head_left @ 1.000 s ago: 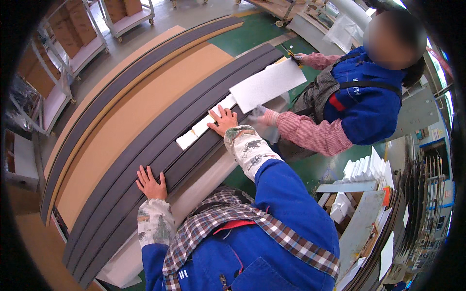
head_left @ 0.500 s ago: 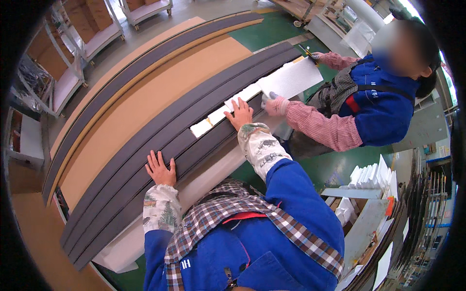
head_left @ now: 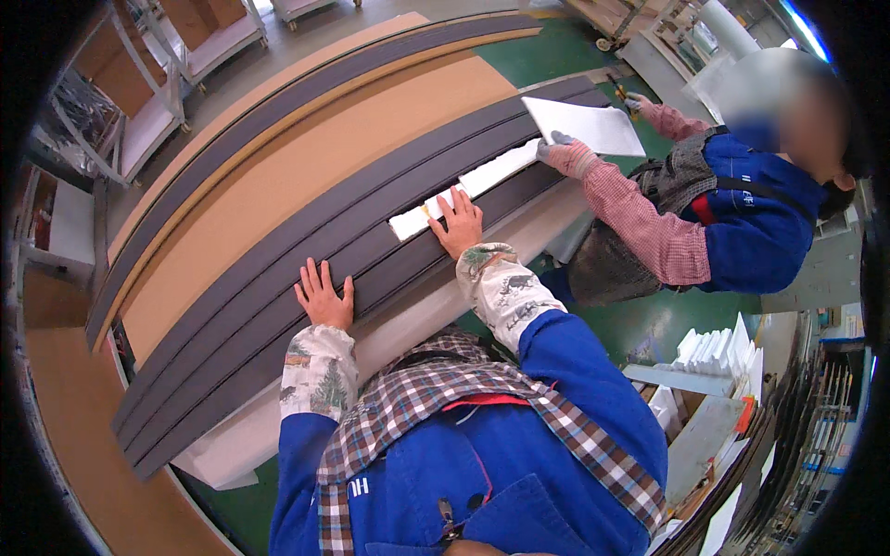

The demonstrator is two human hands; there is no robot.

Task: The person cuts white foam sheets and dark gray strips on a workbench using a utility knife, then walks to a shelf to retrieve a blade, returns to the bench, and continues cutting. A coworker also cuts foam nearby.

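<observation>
green factory floor (head_left: 667, 324), one broad tan sheet (head_left: 297, 167), long dark grey grooved boards (head_left: 232, 343), number unclear.
one blue-clad co-worker (head_left: 760, 218) grips one white rectangular sheet (head_left: 593, 125) in one hand (head_left: 567, 155); at least two narrow white strips (head_left: 501, 176) lie end to end on the boards; of two bare hands, the left hand (head_left: 326, 295) lies open on the boards, fingers spread, grasping nothing; the right hand (head_left: 456, 224), also unclenched, rests across the nearer strip.
</observation>
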